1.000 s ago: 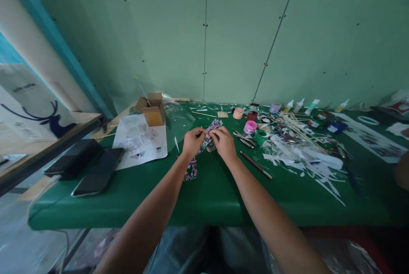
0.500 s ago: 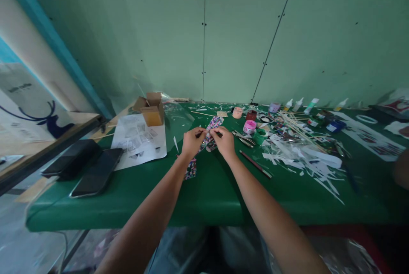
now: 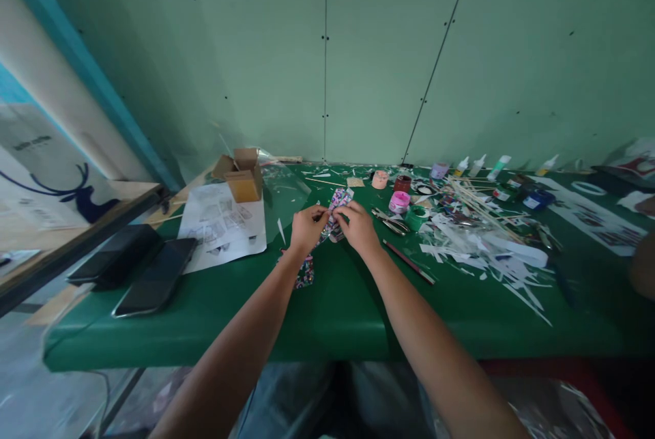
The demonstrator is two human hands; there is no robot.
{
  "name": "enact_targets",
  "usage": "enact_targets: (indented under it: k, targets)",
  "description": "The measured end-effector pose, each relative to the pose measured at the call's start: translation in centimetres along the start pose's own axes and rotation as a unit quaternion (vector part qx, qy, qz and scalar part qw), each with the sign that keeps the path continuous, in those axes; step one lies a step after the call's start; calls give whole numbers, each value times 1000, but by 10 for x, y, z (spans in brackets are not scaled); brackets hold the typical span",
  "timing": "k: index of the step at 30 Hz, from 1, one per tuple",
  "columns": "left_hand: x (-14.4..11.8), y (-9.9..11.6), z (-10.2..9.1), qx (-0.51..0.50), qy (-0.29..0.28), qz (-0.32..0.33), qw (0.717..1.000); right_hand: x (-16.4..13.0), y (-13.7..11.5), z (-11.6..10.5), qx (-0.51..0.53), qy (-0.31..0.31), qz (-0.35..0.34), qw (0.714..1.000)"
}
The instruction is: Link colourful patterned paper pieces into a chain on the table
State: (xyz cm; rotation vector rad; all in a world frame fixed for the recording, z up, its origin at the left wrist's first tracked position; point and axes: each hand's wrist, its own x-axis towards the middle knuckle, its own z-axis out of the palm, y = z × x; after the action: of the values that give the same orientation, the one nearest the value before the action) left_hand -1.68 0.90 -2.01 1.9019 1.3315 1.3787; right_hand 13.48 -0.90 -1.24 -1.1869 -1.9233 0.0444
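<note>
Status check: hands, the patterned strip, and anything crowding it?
Left hand and right hand both pinching the multicoloured patterned strip over the green table. Metal pliers and red pencil lie close right; not touching.

Multicoloured speckled strip (image 3: 335, 210) on green table (image 3: 327, 309).

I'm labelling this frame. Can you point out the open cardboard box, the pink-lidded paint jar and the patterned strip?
open cardboard box (image 3: 244, 179), head view, front wall
pink-lidded paint jar (image 3: 400, 202), head view, lid
multicoloured patterned strip (image 3: 306, 270), head view, lower end

green table (image 3: 332, 316) | on it: phones (image 3: 153, 282), printed sheet (image 3: 225, 224), cardbd box (image 3: 244, 176), paint jars (image 3: 400, 202), paper scraps (image 3: 491, 255)
</note>
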Motion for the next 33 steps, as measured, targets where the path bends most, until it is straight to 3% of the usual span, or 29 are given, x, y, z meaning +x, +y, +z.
enact_targets:
  k: [4, 9, 12, 15, 18, 23, 30, 33]
  targets:
    - [-2, 0, 0, 19, 7, 21, 1000, 0, 0, 2, -2, -1, 13, 1000]
    - [-2, 4, -1, 50, -9, 57, 997, 1, 1, 10, 102, 47, 77, 991]
    - [0, 4, -1, -8, -25, 35, 999, 3, 2, 14, 224, 97, 153, 958]
    - [1, 3, 0, -37, -34, 28, 998, 5, 5, 14, 320, 77, 214, 920]
    - [1, 0, 0, -40, -41, 27, 998, 6, 7, 11, 299, 39, 209, 930]
    - [3, -2, -1, -98, -44, 23, 994, 7, 7, 3, 235, 51, 176, 954]
    - [4, -2, -4, -88, -20, 11, 996, 6, 5, 1, 248, -32, 145, 957]
    - [5, -2, -6, -96, -13, 4, 995, 6, 3, 0, 275, -38, 138, 951]
